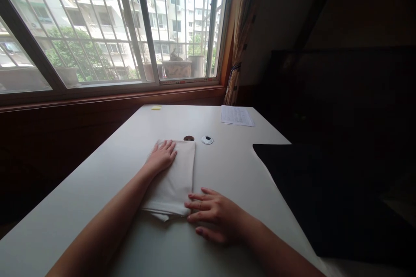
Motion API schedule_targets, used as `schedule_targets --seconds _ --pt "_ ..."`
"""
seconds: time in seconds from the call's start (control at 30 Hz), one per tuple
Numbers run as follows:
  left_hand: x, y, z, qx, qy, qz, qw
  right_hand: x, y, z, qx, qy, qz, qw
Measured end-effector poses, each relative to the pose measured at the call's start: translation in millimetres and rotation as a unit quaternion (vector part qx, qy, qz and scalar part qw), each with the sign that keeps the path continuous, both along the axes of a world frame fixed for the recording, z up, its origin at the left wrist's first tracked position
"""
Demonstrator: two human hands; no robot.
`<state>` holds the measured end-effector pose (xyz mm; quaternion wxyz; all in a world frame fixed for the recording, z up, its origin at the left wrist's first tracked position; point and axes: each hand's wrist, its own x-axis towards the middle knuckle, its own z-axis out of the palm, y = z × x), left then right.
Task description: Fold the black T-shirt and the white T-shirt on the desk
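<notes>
A white cloth (pixel 175 177), folded into a long rectangle, lies flat on the white table (pixel 107 160). My left hand (pixel 161 156) rests on its far left part, fingers stretched out and palm down. At the cloth's near right corner is my right hand (pixel 216 214), its fingers spread and the fingertips at the cloth's edge. A small corner of a lower layer sticks out at the near edge of the cloth. Neither hand grips anything.
Beyond the cloth are a dark round hole (pixel 189 138) and a white round cable cap (pixel 207 140). Printed papers (pixel 237 115) and a yellow note (pixel 156 107) lie at the far edge. A black sheet (pixel 312 190) covers the right side. Behind stands a barred window (pixel 113 26) with a curtain (pixel 236 47).
</notes>
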<state>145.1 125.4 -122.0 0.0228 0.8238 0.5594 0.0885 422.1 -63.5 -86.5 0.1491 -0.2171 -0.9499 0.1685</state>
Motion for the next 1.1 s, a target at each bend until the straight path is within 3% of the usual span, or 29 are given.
schedule_targets --seconds 0.13,0.3,0.5,0.73,0.9,1.1 --pt "-17 -1 1.2 -0.011 -0.020 0.039 0.999 4 7 -7.9 0.011 0.016 -0.027 0.999" --pt "-30 -21 12.6 -0.019 -0.054 0.008 0.998 7 11 -11.7 0.011 0.037 -0.050 0.998" --pt "-76 -92 17.1 0.037 -0.133 -0.144 0.980 2 7 -14.1 0.026 0.047 -0.081 0.995" --pt "-137 -172 19.7 0.000 -0.103 -0.161 0.982 -16 4 -24.9 0.119 0.025 -0.097 0.988" --pt "-141 -209 15.3 0.036 -0.096 -0.200 0.974 -13 8 -24.0 0.156 0.015 -0.120 0.980" --pt "-131 -216 1.9 0.103 -0.105 -0.204 0.968 -12 7 -16.6 0.191 0.014 -0.126 0.973"
